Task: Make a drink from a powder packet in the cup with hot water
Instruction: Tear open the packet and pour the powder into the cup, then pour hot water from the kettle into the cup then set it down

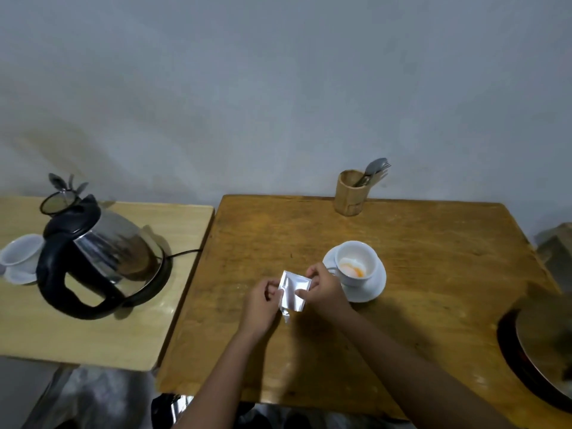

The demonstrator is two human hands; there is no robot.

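Observation:
A silvery powder packet (pixel 293 293) is held over the brown table between both hands. My left hand (pixel 263 301) pinches its left edge, where a torn strip hangs down. My right hand (pixel 323 287) grips its right edge. Just right of the hands, a white cup (pixel 357 261) stands on a white saucer (pixel 371 289); orange and white powder lies in the cup's bottom. A steel electric kettle (pixel 102 255) with a black handle sits on its base on the lighter table at left, its lid open.
A wooden holder (pixel 349 193) with spoons and forks stands at the brown table's (pixel 433 274) far edge. A small white cup on a saucer (pixel 20 258) sits left of the kettle. A dark round tray (pixel 538 351) overhangs the right edge. The kettle's cord (pixel 185 252) runs toward the gap between tables.

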